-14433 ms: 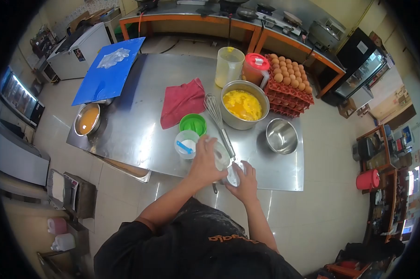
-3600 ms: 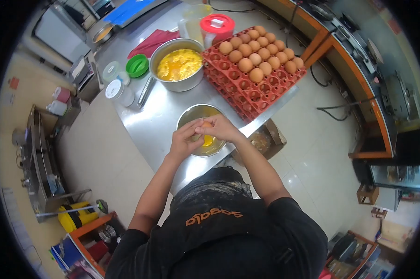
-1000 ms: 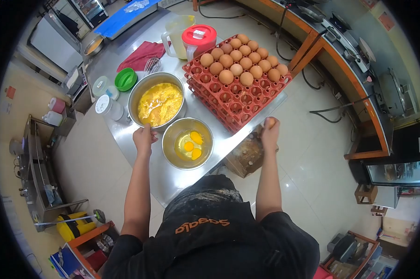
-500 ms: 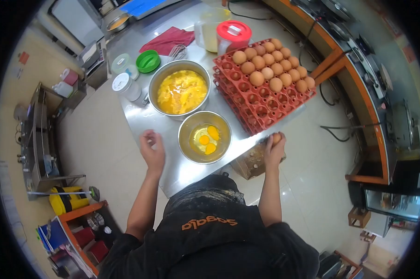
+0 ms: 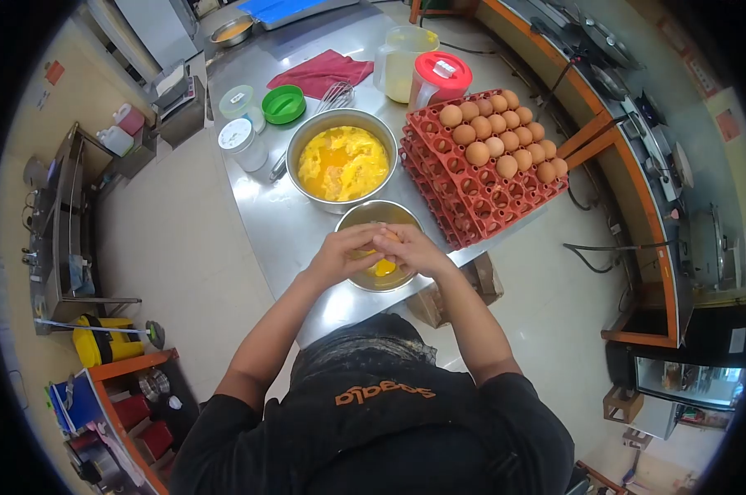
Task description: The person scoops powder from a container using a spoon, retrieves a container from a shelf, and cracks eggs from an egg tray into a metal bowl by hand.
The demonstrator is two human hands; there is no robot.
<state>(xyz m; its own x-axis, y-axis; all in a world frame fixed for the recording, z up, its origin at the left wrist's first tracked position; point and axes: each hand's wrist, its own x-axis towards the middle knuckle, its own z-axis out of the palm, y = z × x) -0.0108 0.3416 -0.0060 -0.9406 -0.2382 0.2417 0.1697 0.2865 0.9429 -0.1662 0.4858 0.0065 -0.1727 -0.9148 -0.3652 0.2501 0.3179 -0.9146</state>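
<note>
Over the small metal bowl (image 5: pixel 361 214), my left hand (image 5: pixel 340 256) and my right hand (image 5: pixel 418 250) come together around a brown egg (image 5: pixel 390 237). Fingers of both hands close on the shell, hiding much of it; whether it is cracked cannot be seen. Below them, raw egg with a yellow yolk (image 5: pixel 384 268) shows in the bowl, partly covered by the hands. Just behind stands a larger metal pot (image 5: pixel 340 120) holding yellow egg mixture (image 5: pixel 344 165). To the right, stacked red egg trays (image 5: pixel 480 202) carry several brown eggs (image 5: pixel 507 167) on top.
Behind the pot are a whisk (image 5: pixel 337 96), a green lid (image 5: pixel 284 105) and a red cloth (image 5: pixel 323 73). A red-lidded container (image 5: pixel 441 76) and a clear jug (image 5: pixel 394 70) stand behind the trays. Left of the pot is a white-lidded tub (image 5: pixel 241 142). A cardboard box (image 5: pixel 480 280) sits below the table edge.
My right hand has brought the egg from beside the trays to above the small bowl. My left hand has moved right from the table's left side and joined it on the egg.
</note>
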